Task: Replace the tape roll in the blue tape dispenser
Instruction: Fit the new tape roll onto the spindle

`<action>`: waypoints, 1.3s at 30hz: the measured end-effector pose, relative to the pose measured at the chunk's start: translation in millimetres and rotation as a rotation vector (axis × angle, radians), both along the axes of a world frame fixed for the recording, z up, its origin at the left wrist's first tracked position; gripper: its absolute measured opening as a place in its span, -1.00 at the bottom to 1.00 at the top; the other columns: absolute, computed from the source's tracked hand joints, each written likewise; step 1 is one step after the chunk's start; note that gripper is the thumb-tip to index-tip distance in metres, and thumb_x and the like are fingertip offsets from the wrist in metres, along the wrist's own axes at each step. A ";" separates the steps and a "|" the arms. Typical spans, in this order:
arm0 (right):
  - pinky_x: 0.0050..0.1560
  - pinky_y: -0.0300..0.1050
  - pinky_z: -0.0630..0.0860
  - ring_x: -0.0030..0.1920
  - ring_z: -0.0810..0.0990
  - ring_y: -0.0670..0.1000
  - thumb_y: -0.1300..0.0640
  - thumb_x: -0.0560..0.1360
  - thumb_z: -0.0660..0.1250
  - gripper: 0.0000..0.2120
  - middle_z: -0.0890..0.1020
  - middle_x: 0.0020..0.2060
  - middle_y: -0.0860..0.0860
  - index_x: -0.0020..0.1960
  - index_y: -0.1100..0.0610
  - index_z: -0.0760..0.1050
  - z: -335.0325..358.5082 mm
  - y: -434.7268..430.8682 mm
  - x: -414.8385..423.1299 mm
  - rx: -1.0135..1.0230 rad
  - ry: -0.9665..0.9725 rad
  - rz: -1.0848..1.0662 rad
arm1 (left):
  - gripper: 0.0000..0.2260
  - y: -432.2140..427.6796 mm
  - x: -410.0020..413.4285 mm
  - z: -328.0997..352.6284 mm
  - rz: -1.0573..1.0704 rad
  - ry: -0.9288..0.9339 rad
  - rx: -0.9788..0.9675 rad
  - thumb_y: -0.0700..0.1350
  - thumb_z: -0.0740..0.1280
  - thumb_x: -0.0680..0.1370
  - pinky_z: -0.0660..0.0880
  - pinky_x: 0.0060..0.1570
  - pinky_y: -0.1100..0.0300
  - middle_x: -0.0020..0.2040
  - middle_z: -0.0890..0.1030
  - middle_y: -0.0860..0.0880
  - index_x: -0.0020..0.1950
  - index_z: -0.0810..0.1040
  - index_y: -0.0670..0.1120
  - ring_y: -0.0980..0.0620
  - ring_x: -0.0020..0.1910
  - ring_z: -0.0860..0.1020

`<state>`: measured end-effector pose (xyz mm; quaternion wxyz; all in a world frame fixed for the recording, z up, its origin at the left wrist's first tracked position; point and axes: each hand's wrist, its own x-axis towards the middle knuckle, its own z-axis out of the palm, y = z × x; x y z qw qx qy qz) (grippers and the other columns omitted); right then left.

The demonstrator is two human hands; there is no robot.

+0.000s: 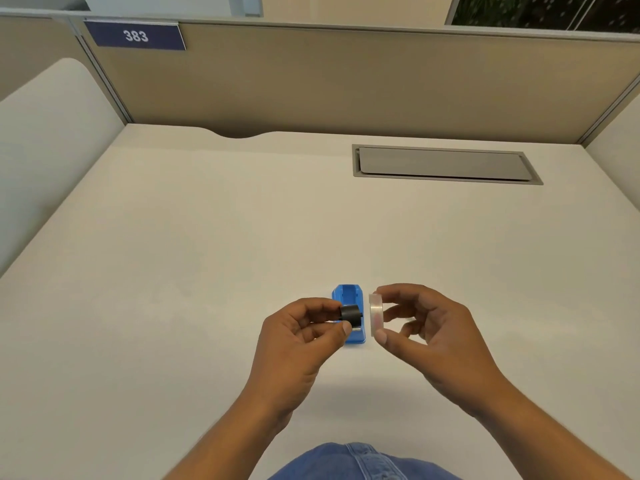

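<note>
Both hands are up over the near middle of the white desk, close to its front edge; between them on the desktop sits the blue tape dispenser, lengthwise toward the far edge, its cradle showing open at the top. The left hand has thumb and forefinger pinched on a small black core, a short dark cylinder held just in front of the dispenser's middle; whether it touches the blue body I cannot tell from here. The right hand pinches the clear tape roll edge-on, forefinger over its top and thumb under its bottom, the other fingers loosely curled behind; the roll stands upright just beside the dispenser's right side, and core and roll face each other with a narrow gap between, not touching.

Farther back, near the far right corner of the desktop, a grey cable hatch lies flush and closed; along the far edge runs a tan partition carrying a blue plate marked 383 at its upper left; a curved notch cuts the far edge left of centre; at the very bottom, blue denim pokes in by the front edge.
</note>
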<state>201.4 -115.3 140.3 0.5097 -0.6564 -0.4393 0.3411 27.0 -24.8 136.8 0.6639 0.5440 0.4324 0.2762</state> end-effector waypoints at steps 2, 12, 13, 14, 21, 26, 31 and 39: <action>-0.19 -0.22 0.58 -0.03 0.67 0.00 0.11 0.33 0.55 -0.66 0.70 0.03 -0.12 0.07 -0.09 0.62 1.1 -2.0 -3.3 -0.004 0.018 0.004 | -0.75 -0.9 -0.1 0.3 -0.012 0.003 0.009 -0.23 0.50 0.43 0.60 -0.07 0.19 -0.11 0.75 0.09 -0.07 0.68 0.13 0.07 -0.14 0.71; -0.16 -0.25 0.58 -0.01 0.67 -0.02 0.19 0.36 0.55 -0.64 0.70 0.02 -0.12 0.09 -0.08 0.61 4.0 -2.4 -7.2 -0.030 0.024 0.013 | -0.80 -8.1 -0.5 0.9 -0.038 0.023 0.016 -0.21 0.51 0.42 0.63 -0.02 0.13 -0.12 0.76 0.07 -0.03 0.70 0.05 0.05 -0.10 0.71; -0.16 -0.24 0.59 0.00 0.67 -0.01 0.17 0.36 0.56 -0.64 0.70 0.03 -0.11 0.09 -0.09 0.61 4.4 -2.7 -7.4 -0.033 0.019 0.014 | -0.80 -8.6 -0.8 1.3 -0.034 0.021 0.014 -0.22 0.51 0.43 0.63 -0.02 0.13 -0.11 0.76 0.07 -0.03 0.70 0.05 0.05 -0.10 0.71; -0.15 -0.21 0.59 0.01 0.67 0.00 0.15 0.36 0.56 -0.65 0.69 0.04 -0.10 0.09 -0.10 0.61 4.4 -2.8 -7.7 -0.036 0.017 0.017 | -0.80 -8.8 -0.8 1.4 -0.029 0.019 0.014 -0.22 0.50 0.43 0.63 -0.01 0.13 -0.10 0.76 0.07 -0.02 0.70 0.04 0.05 -0.10 0.72; -0.14 -0.16 0.60 0.04 0.66 0.02 0.04 0.33 0.56 -0.63 0.69 0.05 -0.08 0.11 -0.12 0.60 5.8 -3.0 -13.4 -0.037 0.023 0.044 | -0.76 -10.2 0.1 3.9 -0.039 -0.030 0.033 -0.20 0.51 0.43 0.61 -0.14 0.32 -0.12 0.76 0.09 -0.04 0.69 0.14 0.06 -0.13 0.72; -0.13 -0.16 0.63 0.02 0.69 0.01 -0.06 0.27 0.56 -0.62 0.70 0.03 -0.06 0.06 -0.10 0.60 6.5 -2.7 -15.1 -0.026 0.075 0.018 | -0.79 -9.4 -0.6 3.7 -0.020 -0.048 0.029 -0.21 0.51 0.42 0.59 -0.18 0.36 -0.13 0.76 0.08 -0.08 0.69 0.10 0.08 -0.15 0.72; -0.15 -0.25 0.59 -0.08 0.72 -0.01 -0.03 0.31 0.49 -0.76 0.73 -0.03 -0.01 -0.02 -0.06 0.67 5.3 -3.8 -13.9 -0.033 0.172 -0.003 | -0.84 -8.8 -1.9 3.9 -0.008 -0.103 0.000 -0.11 0.54 0.33 0.59 -0.19 0.32 -0.15 0.76 0.01 -0.11 0.71 0.04 0.08 -0.19 0.71; -0.11 -0.19 0.61 -0.05 0.69 0.02 0.11 0.45 0.40 -0.84 0.74 -0.03 -0.07 0.00 0.01 0.71 4.6 -3.3 -12.7 -0.037 0.134 -0.008 | -0.79 -7.9 -1.9 -0.1 -0.021 -0.078 -0.013 0.01 0.48 0.34 0.64 -0.09 0.22 -0.11 0.76 0.03 -0.05 0.72 0.02 0.04 -0.10 0.71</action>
